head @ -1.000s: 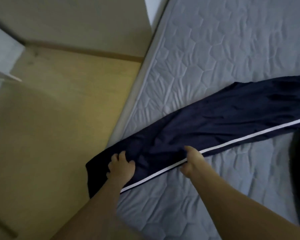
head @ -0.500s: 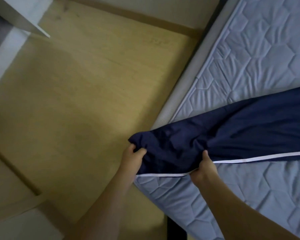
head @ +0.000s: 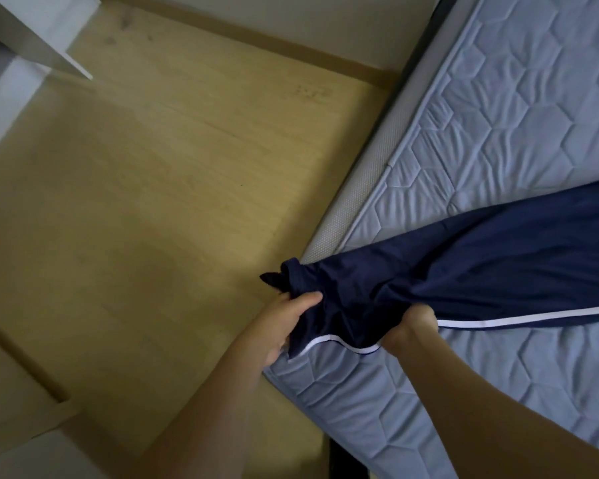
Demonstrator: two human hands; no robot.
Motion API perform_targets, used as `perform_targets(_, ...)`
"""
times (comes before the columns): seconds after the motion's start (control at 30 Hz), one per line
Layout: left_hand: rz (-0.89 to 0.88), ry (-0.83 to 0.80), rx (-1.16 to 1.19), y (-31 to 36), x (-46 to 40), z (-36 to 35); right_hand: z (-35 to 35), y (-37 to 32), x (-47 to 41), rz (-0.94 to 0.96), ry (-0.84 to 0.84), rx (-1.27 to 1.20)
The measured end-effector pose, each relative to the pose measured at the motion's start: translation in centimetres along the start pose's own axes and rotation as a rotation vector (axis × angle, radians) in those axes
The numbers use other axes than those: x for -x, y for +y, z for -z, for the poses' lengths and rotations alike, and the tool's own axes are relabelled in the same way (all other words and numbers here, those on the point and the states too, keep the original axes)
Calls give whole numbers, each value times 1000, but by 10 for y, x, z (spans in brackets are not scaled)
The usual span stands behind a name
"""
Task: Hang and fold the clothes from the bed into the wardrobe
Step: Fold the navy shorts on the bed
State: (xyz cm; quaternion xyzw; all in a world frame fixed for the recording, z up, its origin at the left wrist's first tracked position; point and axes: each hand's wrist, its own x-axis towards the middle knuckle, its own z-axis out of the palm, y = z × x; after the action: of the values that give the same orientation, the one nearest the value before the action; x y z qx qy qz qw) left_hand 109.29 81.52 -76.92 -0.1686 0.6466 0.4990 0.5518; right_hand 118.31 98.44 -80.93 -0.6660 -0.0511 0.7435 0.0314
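Observation:
A pair of navy track trousers (head: pixel 481 267) with a thin white side stripe stretches from the right edge of the view to the corner of the quilted grey-blue mattress (head: pixel 533 108). My left hand (head: pixel 284 323) grips the bunched end of the leg, which hangs just past the mattress edge over the floor. My right hand (head: pixel 412 326) pinches the fabric by the white stripe, a short way to the right. The cloth between my hands is gathered into folds. The rest of the trousers runs out of view on the right.
Light wooden floor (head: pixel 153 202) fills the left half. A white furniture panel (head: pixel 38 32) juts in at the top left. A pale board edge (head: pixel 21 420) sits at the lower left. A wall with skirting (head: pixel 291 39) runs along the top.
Both hands have gathered the trouser leg end, which was lying flat, into a bunch and drawn it toward the mattress corner. The view has swung left, showing more floor.

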Motion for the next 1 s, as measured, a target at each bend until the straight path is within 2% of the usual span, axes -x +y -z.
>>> perform_targets(0.07,108,19,-56,-3,3,1,-1,0,2,83,-13,19)
perform_targets(0.1,98,35,-54,-5,2,2,1,-1,1,112,14,47)
perform_targets(0.23,-97,95,298,-1,4,3,14,-4,-4,33,94,-15)
perform_targets(0.3,-161,192,335,1,7,10,18,-6,-4,74,134,-32)
perform_targets(0.37,-191,439,53,-3,8,21,22,-7,-4,94,180,-50)
perform_targets(0.43,-195,644,-386,-14,10,30,23,-11,-3,86,192,-61)
perform_targets(0.47,-178,658,-490,-19,11,29,23,-13,-3,99,189,-70)
perform_targets(0.5,-160,602,-451,-23,10,28,24,-16,-3,111,187,-82)
perform_targets(0.6,-109,279,-94,-23,13,14,27,-21,-1,124,155,-114)
perform_targets(0.63,-99,232,-50,-21,11,12,28,-23,0,133,132,-134)
perform_targets(0.77,-21,331,53,-13,-2,8,36,-34,1,174,85,-181)
perform_targets(0.9,-57,390,145,-9,-7,6,36,-32,-5,170,90,-90)
perform_targets(0.97,-95,522,101,-9,-2,14,37,-25,-8,160,112,-27)
perform_targets(1.0,-99,633,3,-13,3,20,38,-19,-7,147,123,1)
